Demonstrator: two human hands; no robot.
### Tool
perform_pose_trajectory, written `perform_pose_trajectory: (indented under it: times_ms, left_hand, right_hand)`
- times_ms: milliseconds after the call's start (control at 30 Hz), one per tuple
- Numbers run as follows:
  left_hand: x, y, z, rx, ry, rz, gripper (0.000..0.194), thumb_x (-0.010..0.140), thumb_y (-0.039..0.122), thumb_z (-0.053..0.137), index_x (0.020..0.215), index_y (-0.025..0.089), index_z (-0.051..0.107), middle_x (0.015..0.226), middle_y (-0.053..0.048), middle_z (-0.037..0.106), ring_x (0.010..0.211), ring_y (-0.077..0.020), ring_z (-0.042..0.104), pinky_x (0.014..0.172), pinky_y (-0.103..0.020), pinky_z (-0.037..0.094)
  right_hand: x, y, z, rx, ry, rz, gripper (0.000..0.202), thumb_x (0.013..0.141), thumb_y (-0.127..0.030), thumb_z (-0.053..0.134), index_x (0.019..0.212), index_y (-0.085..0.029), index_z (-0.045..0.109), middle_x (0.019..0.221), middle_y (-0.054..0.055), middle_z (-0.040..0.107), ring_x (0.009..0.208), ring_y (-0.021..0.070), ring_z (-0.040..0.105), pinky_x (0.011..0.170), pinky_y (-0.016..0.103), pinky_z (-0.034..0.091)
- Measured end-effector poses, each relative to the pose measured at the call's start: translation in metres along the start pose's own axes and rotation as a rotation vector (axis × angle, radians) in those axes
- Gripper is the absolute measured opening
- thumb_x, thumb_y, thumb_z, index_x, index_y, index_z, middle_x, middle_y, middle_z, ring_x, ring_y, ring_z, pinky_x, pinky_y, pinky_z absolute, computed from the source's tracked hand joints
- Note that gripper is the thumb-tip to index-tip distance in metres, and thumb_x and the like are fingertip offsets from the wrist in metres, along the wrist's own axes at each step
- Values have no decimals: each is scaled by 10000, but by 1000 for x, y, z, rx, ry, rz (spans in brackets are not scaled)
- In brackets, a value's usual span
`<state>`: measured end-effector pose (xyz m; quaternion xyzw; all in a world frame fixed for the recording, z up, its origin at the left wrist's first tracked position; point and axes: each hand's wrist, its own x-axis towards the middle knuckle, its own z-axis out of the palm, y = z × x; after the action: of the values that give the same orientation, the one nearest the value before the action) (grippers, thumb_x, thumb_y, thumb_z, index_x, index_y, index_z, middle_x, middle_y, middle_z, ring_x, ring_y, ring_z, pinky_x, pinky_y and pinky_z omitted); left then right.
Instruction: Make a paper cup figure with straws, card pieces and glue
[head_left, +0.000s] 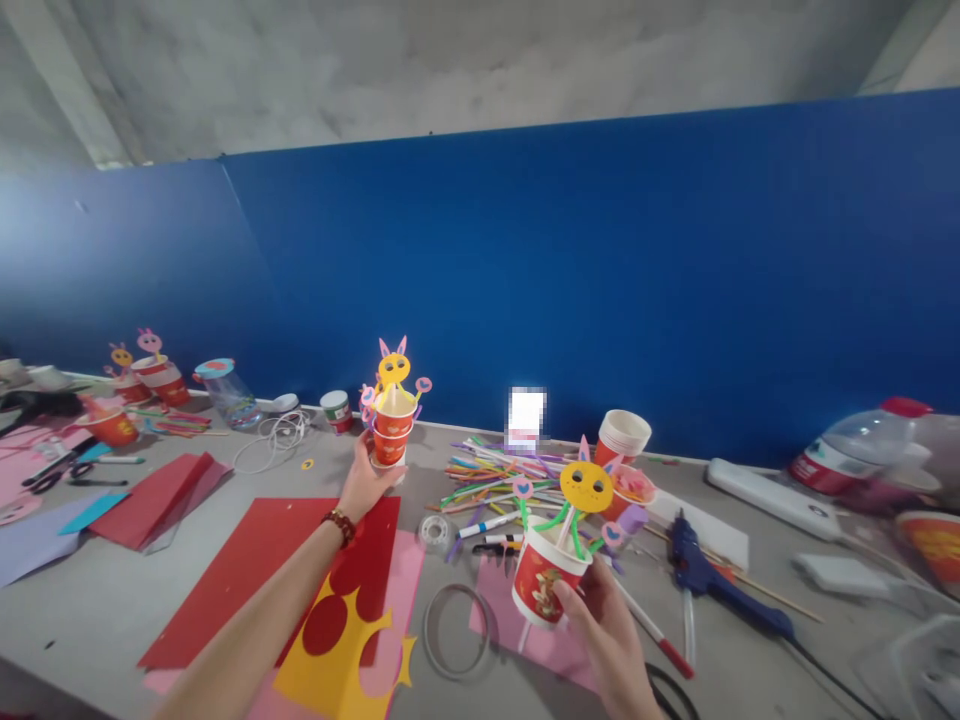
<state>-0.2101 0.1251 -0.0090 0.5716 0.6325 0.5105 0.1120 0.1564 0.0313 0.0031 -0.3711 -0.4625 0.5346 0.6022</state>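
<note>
My right hand (600, 620) grips a red-and-white paper cup (541, 585), lifted and slightly tilted over the table. From it rises a yellow paper bunny face (586, 486) with pink ears, plus green pipe-cleaner arms ending in pink discs. A white stick pokes out below the cup. Reaching far forward, my left hand (371, 478) wraps round the lower part of a stack of red paper cups (393, 430) near the blue wall. A second yellow bunny face (394, 368) stands up from that stack.
Pipe cleaners (495, 475) lie heaped between my hands. A blue glue gun (705, 570) with its cable is on the right. Red paper (225, 570), cut yellow paper (330, 660), a tape roll (435, 532) and a grey ring (456, 630) lie in front. The blue partition (525, 250) borders the back.
</note>
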Motion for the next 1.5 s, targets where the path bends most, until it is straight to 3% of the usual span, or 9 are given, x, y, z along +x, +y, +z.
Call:
perform_pose_trajectory:
  times_ms: [167,333,767,900,1033,1133,1267,1500]
  left_hand:
    - [4,-9,1,36,2,1,646,781,397,693,1301,136,413,1253,-185,625,1153,-312,625,998,-455,470]
    - [2,-20,6,38,18,4,591,741,452,706,1214,173,488,1193,-154,658,1125,-330,637,940,-473,504]
    - [-4,-31,13,-41,45,36,592,783,470,685,1253,177,475,1166,-145,661,1050,-307,670,883,-445,536]
    - [-5,-33,14,-81,40,32,582,792,453,688,1254,184,461,1189,-147,644,1056,-300,667,896,-448,535]
    - [-5,-32,14,-123,37,36,574,797,436,684,1248,176,445,1208,-158,632,1078,-295,662,895,-436,538]
    - [-5,-31,15,-149,34,32,567,802,431,677,1247,169,443,1200,-163,637,1067,-297,667,889,-445,539]
    - [-6,-30,15,-190,17,28,567,801,421,682,1255,172,451,1193,-154,648,1056,-294,668,895,-454,533]
    - [-6,-32,16,-234,25,49,569,792,422,699,1255,197,458,1172,-120,650,1062,-276,665,923,-442,521]
  right_hand:
    - [1,7,-3,4,-37,-6,403,782,-400,792,1130,-251,654,1083,106,746,956,299,710,800,375,592]
    - [1,15,-6,-14,-47,-26,450,770,-410,803,1147,-235,630,1104,133,728,962,314,707,793,383,594]
    - [1,20,-6,-70,-87,-69,429,795,-377,792,1163,-251,613,1102,122,717,986,305,706,833,389,592]
    - [0,21,-5,-31,-53,-23,468,770,-401,810,1171,-251,621,1123,129,725,967,311,716,802,388,602]
    - [4,8,3,14,-37,43,490,769,-416,809,1183,-232,622,1171,142,718,1011,328,703,811,405,596]
    - [18,-10,21,40,21,86,504,768,-411,812,1198,-235,617,1144,115,732,995,306,708,811,396,591]
    - [60,-23,67,67,56,28,446,739,-404,823,1101,-215,642,1059,80,751,933,270,717,764,364,585]
    - [138,19,148,75,202,-115,466,697,-447,797,1041,-197,607,993,79,752,938,268,702,784,384,569]
